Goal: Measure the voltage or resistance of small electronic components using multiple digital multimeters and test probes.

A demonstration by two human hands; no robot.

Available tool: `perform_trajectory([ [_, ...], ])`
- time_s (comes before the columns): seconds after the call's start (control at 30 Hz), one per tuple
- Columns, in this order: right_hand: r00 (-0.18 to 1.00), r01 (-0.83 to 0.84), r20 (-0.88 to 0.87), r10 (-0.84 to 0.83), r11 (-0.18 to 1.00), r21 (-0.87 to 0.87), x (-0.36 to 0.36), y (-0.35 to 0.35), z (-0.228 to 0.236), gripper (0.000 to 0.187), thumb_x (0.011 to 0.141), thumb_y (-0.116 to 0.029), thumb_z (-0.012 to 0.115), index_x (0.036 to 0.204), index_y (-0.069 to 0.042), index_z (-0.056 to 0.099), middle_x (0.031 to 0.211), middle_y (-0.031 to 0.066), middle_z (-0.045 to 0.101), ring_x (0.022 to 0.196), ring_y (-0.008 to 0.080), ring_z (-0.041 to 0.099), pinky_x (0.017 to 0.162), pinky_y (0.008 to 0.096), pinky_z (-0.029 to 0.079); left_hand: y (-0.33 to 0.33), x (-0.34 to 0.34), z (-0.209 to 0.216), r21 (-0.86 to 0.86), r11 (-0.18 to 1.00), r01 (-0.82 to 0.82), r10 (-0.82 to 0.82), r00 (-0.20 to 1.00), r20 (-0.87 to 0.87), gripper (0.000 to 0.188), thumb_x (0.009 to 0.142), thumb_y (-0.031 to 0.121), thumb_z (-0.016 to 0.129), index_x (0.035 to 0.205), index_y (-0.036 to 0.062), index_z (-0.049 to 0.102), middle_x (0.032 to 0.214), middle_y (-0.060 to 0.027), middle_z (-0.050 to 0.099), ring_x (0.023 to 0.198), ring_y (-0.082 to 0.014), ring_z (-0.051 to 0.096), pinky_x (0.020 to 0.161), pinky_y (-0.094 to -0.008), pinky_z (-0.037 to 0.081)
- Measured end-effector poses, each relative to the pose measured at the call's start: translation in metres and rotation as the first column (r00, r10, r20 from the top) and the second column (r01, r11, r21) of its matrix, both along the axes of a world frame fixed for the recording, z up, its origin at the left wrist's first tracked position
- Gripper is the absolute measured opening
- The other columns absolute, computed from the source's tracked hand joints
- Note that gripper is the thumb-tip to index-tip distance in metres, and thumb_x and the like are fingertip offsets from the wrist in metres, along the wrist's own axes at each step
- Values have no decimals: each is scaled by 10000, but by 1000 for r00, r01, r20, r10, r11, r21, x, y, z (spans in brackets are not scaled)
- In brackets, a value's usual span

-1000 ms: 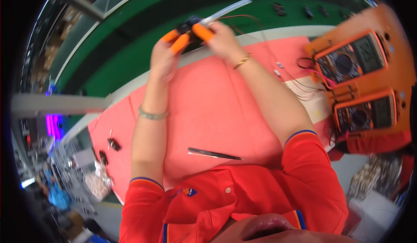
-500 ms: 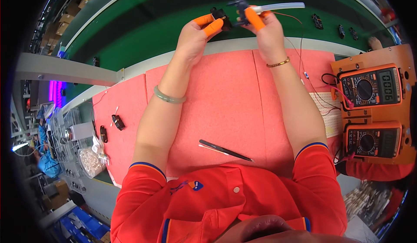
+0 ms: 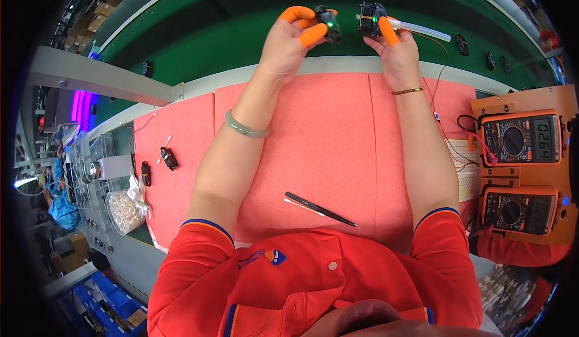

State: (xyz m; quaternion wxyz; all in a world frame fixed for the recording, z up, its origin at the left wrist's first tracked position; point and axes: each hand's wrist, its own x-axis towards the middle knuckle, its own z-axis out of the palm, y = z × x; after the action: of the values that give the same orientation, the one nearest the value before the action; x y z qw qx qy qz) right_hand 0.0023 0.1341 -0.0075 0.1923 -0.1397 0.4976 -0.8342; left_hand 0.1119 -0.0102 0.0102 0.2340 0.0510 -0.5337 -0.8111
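Over the green belt, my left hand (image 3: 284, 50) pinches a small black electronic module (image 3: 333, 33) between orange-capped fingers; a green light glows on it. To its right, my right hand (image 3: 399, 56) grips another black module (image 3: 369, 26), boxier and also lit green. Beside that module, the same hand holds a translucent white tube (image 3: 425, 31) pointing right, with a thin red wire near it. A gap separates the two modules. Below my forearms, black tweezers (image 3: 319, 208) and a cotton swab (image 3: 301, 205) lie on the pink mat (image 3: 313, 144).
Two multimeters (image 3: 514, 141) on an orange stand and a white breadboard (image 3: 463, 162) stand right. Small black modules (image 3: 169, 158) lie on the mat's left, near a tub of cotton swabs (image 3: 123, 212). More modules (image 3: 462, 44) sit on the belt (image 3: 241, 35). A metal post (image 3: 108, 81) crosses upper left.
My hands have moved slightly right and apart, widening the gap between the modules. Both modules have been turned, and green lights now show on them. The upper meter's reading differs.
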Motion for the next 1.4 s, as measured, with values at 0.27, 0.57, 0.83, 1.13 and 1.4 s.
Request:
perform_trajectory([
  [0.27,999,-33,-23,35,997,72,0,-1,-6,261,819,-90,475,1058,-2,413,970,89,489,830,189,538,700,287,474,8,4,5,31,989,142,-141,990,-25,303,801,18,473,1075,30,345,1103,-200,453,974,-275,505,833,-329,440],
  [0.57,997,-48,-49,54,993,109,-1,-2,-9,250,817,-85,477,1047,-3,428,971,86,488,792,165,531,684,274,474,-4,-1,-4,424,882,204,-162,978,-132,296,811,63,481,1084,13,379,1039,-200,490,892,-249,536,797,-326,462],
  [0.83,996,-22,-83,36,985,170,6,-5,-4,254,807,-43,462,1055,1,434,954,82,491,757,148,507,673,272,476,-18,-6,-17,-678,734,-45,382,853,357,347,771,124,545,1102,51,470,980,-150,537,927,-207,524,773,-263,430],
  [1.13,987,-49,-139,86,967,249,11,-10,-2,215,785,-107,532,959,15,499,876,74,537,728,122,536,578,235,481,-20,-5,-21,-976,217,37,638,751,170,403,717,203,597,1093,91,501,942,-162,557,892,-268,526,763,-315,409],
  [1.4,992,-56,-96,76,979,197,15,-5,1,252,753,-120,588,952,11,506,843,73,556,713,108,538,560,216,463,14,-7,-16,-728,662,-175,389,912,134,370,777,103,537,1128,39,438,963,-109,534,835,-174,534,732,-267,430],
])
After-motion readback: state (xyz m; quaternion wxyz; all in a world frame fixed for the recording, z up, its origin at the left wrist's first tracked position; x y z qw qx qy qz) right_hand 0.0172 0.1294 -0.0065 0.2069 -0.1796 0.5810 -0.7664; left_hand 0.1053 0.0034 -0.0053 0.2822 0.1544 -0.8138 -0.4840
